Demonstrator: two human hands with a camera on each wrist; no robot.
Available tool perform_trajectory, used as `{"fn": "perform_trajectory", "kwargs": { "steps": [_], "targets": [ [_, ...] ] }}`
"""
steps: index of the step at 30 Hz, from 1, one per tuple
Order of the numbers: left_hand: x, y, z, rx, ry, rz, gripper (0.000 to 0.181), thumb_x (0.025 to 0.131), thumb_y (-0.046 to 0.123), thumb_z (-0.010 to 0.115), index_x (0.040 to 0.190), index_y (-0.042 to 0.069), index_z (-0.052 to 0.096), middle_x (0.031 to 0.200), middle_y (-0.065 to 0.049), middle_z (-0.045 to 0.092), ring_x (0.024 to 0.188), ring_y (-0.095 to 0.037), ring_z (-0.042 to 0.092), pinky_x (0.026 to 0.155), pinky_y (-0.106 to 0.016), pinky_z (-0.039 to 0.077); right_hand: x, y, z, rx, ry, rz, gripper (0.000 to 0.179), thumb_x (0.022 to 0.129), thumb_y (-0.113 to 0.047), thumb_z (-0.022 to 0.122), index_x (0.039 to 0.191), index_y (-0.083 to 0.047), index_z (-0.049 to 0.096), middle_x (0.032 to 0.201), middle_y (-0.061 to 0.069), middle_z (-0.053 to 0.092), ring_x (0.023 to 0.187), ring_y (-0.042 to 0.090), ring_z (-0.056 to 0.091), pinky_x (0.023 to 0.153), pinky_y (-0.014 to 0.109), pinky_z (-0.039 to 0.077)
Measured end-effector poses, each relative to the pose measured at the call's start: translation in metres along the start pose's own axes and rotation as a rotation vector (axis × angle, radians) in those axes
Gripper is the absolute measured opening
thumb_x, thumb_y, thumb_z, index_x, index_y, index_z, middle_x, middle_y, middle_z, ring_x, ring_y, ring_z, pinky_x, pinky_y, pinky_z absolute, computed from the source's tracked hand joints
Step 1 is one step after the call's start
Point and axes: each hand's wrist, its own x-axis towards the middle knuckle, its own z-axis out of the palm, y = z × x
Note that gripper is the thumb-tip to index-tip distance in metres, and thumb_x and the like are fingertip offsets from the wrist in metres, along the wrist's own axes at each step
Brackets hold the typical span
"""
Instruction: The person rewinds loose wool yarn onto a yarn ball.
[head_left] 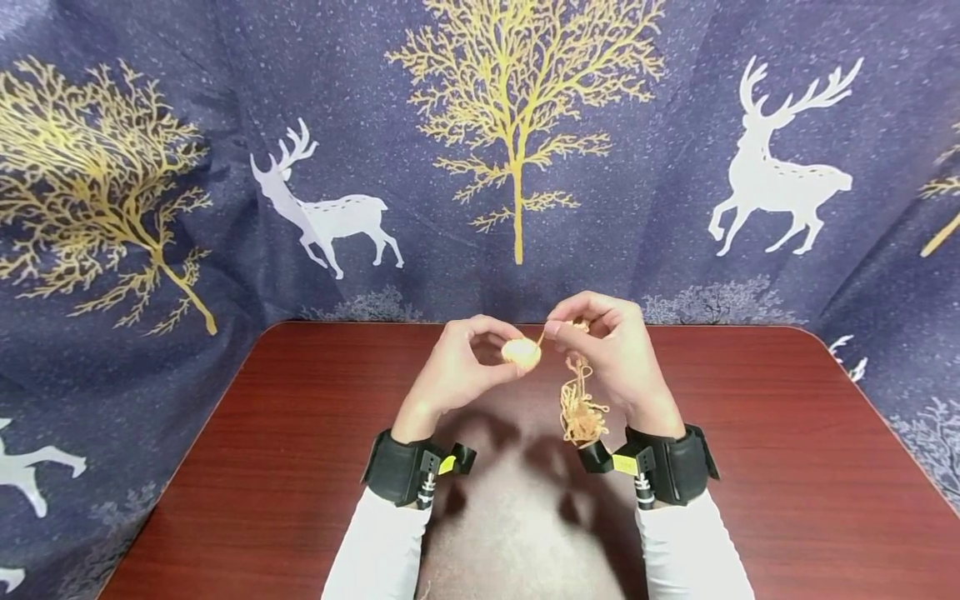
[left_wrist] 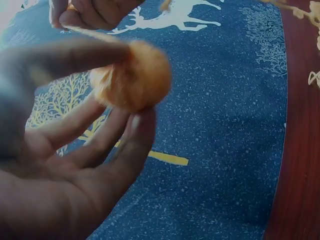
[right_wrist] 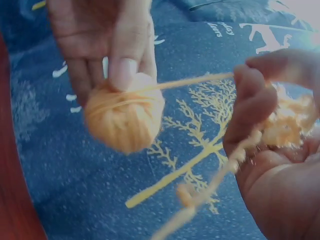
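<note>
Farthest back, dark blue cloth (head_left: 450, 271), printed with white deer (head_left: 795, 183) and golden trees (head_left: 517, 212). Before it, a broad red-brown surface (head_left: 750, 400). Raised above its far part, left hand (head_left: 453, 367) with thumb and fingertips gripping a ball, and right hand (head_left: 618, 350) with thumb and forefinger pinching thread. Dangling below the right hand, a loose yarn tangle (head_left: 582, 412). Between the hands, in the left fingertips, a small, pale-orange yarn ball (right_wrist: 125, 120). Against the right palm, loops (right_wrist: 287, 122). Thinnest of all, a strand (right_wrist: 200, 81), stretched straight from ball to right-hand pinch.

For neat winding, probably best to draw with light, even tension, turn the ball often to cross the layers, and feed slowly from the tangle to prevent knots.

Washed out by glare: ball detail in the head view. Cut off: most of the right hand, atop the left wrist view. Hidden: ball patches under fingertips, plus the strand's far end.
</note>
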Motion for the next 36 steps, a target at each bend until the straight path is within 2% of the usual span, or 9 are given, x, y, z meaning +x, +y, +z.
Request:
{"fn": "perform_trajectory", "kwargs": {
  "steps": [3, 6, 11, 14, 17, 24, 27, 31, 36],
  "targets": [
    [-0.002, 0.000, -0.003, 0.009, -0.146, 0.033, 0.032, 0.076, 0.000, 0.086, 0.106, 0.002, 0.073, 0.096, -0.008, 0.073, 0.087, -0.022, 0.070, 0.084, -0.043, 0.060, 0.001, 0.000, 0.000, 0.200, 0.042, 0.031, 0.016, 0.089, 0.012, 0.066, 0.088, -0.003, 0.073, 0.074, 0.004, 0.069, 0.060, 0.010, 0.062, 0.048, 0.021, 0.051],
    [-0.003, 0.000, -0.006, -0.090, -0.304, 0.091, 0.033, 0.077, -0.003, 0.085, 0.107, 0.001, 0.071, 0.099, -0.010, 0.072, 0.092, -0.023, 0.070, 0.087, -0.047, 0.060, 0.001, 0.000, -0.001, 0.322, 0.064, 0.040, 0.023, 0.090, 0.015, 0.060, 0.087, -0.004, 0.073, 0.073, 0.004, 0.069, 0.061, 0.011, 0.059, 0.050, 0.021, 0.050],
    [-0.004, 0.004, -0.009, -0.346, -0.430, 0.205, 0.037, 0.077, -0.014, 0.080, 0.111, -0.005, 0.066, 0.108, -0.016, 0.068, 0.100, -0.025, 0.067, 0.095, -0.047, 0.057, 0.003, 0.003, -0.002, 0.296, 0.089, 0.041, 0.019, 0.090, 0.012, 0.063, 0.088, -0.003, 0.073, 0.072, 0.004, 0.068, 0.060, 0.010, 0.059, 0.049, 0.021, 0.049],
    [-0.005, 0.007, -0.009, -0.480, -0.356, 0.268, 0.038, 0.076, -0.012, 0.080, 0.112, -0.002, 0.068, 0.112, -0.015, 0.066, 0.103, -0.025, 0.065, 0.096, -0.043, 0.056, 0.005, 0.007, -0.001, 0.140, 0.094, 0.040, 0.005, 0.089, 0.006, 0.071, 0.091, 0.001, 0.073, 0.071, 0.004, 0.068, 0.056, 0.010, 0.059, 0.046, 0.022, 0.049],
    [-0.005, 0.010, -0.007, -0.577, -0.204, 0.305, 0.039, 0.077, -0.007, 0.081, 0.112, 0.006, 0.071, 0.112, -0.011, 0.068, 0.102, -0.022, 0.065, 0.092, -0.035, 0.057, 0.005, 0.009, 0.002, -0.035, 0.070, 0.050, 0.009, 0.088, 0.000, 0.075, 0.095, 0.006, 0.071, 0.072, 0.003, 0.068, 0.052, 0.009, 0.056, 0.043, 0.021, 0.047],
    [0.002, 0.012, 0.005, -0.739, 0.166, 0.275, 0.047, 0.076, -0.024, 0.063, 0.109, 0.009, 0.074, 0.108, -0.009, 0.073, 0.099, -0.019, 0.069, 0.084, -0.028, 0.059, 0.001, 0.009, 0.015, -0.304, -0.063, 0.021, 0.006, 0.089, -0.005, 0.075, 0.092, -0.002, 0.072, 0.078, 0.004, 0.067, 0.050, 0.010, 0.051, 0.042, 0.022, 0.046],
    [0.004, 0.012, 0.008, -0.684, 0.310, 0.241, 0.042, 0.077, -0.024, 0.066, 0.106, 0.006, 0.073, 0.106, -0.008, 0.073, 0.096, -0.018, 0.070, 0.084, -0.028, 0.059, 0.000, 0.008, 0.021, -0.405, -0.103, -0.035, 0.003, 0.088, -0.006, 0.075, 0.090, -0.007, 0.072, 0.081, 0.002, 0.069, 0.055, 0.012, 0.054, 0.046, 0.024, 0.047],
    [0.005, 0.008, 0.008, -0.470, 0.419, 0.207, 0.034, 0.077, -0.019, 0.074, 0.108, -0.006, 0.070, 0.107, -0.012, 0.072, 0.095, -0.018, 0.070, 0.088, -0.034, 0.060, -0.001, 0.006, 0.024, -0.476, -0.111, -0.069, 0.006, 0.088, -0.007, 0.075, 0.089, -0.012, 0.073, 0.082, -0.002, 0.070, 0.062, 0.014, 0.059, 0.052, 0.025, 0.051],
    [0.003, 0.003, 0.003, -0.150, 0.377, 0.144, 0.035, 0.076, -0.009, 0.083, 0.108, -0.008, 0.069, 0.104, -0.017, 0.070, 0.090, -0.020, 0.069, 0.086, -0.037, 0.061, -0.002, 0.002, 0.019, -0.435, -0.057, -0.068, 0.005, 0.088, -0.005, 0.075, 0.091, -0.008, 0.073, 0.083, 0.000, 0.070, 0.057, 0.014, 0.057, 0.048, 0.026, 0.050]
  ]
}}
